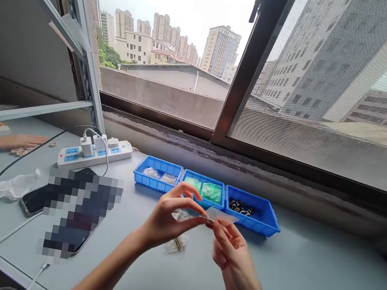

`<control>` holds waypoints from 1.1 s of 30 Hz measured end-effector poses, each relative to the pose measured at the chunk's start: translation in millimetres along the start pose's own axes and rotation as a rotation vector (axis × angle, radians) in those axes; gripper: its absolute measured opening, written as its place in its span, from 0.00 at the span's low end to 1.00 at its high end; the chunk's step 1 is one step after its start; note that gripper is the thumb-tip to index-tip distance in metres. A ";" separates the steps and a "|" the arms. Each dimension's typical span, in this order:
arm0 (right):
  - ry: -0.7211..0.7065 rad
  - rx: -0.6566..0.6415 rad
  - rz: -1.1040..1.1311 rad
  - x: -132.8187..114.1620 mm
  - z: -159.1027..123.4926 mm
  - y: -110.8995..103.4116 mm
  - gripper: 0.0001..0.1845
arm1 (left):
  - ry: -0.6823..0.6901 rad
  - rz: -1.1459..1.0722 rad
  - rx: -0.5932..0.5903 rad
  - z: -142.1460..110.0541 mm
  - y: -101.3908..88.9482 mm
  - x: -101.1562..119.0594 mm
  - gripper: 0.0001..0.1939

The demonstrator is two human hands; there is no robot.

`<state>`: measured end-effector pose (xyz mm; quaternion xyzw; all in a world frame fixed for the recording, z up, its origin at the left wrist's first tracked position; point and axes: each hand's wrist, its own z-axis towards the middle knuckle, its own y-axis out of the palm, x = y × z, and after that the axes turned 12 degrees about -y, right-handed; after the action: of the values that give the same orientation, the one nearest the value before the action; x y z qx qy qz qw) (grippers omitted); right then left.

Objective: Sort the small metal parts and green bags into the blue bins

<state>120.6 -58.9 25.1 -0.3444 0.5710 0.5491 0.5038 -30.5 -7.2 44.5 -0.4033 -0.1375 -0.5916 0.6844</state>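
Above the table, my left hand (172, 213) and my right hand (234, 252) meet with their fingertips pinched together. Between them is a small clear plastic bag (222, 215), its film spreading out behind my right fingers. A tiny dark piece shows at the fingertips, too small to name. Below and behind my left hand, clear bags with a brass-coloured part (179, 245) lie on the table, partly covered by the hand. Just beyond stand three joined blue bins: clear packets (160, 175) fill the left one, green packets (211, 192) the middle one, small black-and-gold parts (240, 207) the right one.
At left lie two phones (91, 217) with blurred screens, charging cables (4, 241), a white power strip (117, 150) and crumpled clear plastic (9, 187). Another person's hand (27, 140) rests beyond a metal frame (94, 82). The window (213, 136) closes off the back.
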 end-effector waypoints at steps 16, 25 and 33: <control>-0.416 -0.047 -0.224 25.1 22.3 -4.9 0.21 | 0.019 0.113 0.104 -11.7 22.8 -41.9 0.06; -0.474 -0.069 -0.408 29.6 27.4 -11.5 0.18 | 0.067 0.303 0.140 -5.5 16.4 -49.5 0.09; -0.319 -0.248 -0.616 37.1 28.8 -10.6 0.15 | -0.517 0.635 0.688 17.6 -44.0 -90.2 0.13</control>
<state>126.8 -26.7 -10.1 -0.4688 0.2837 0.4834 0.6827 -89.6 69.5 12.7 -0.3101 -0.3589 -0.1575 0.8662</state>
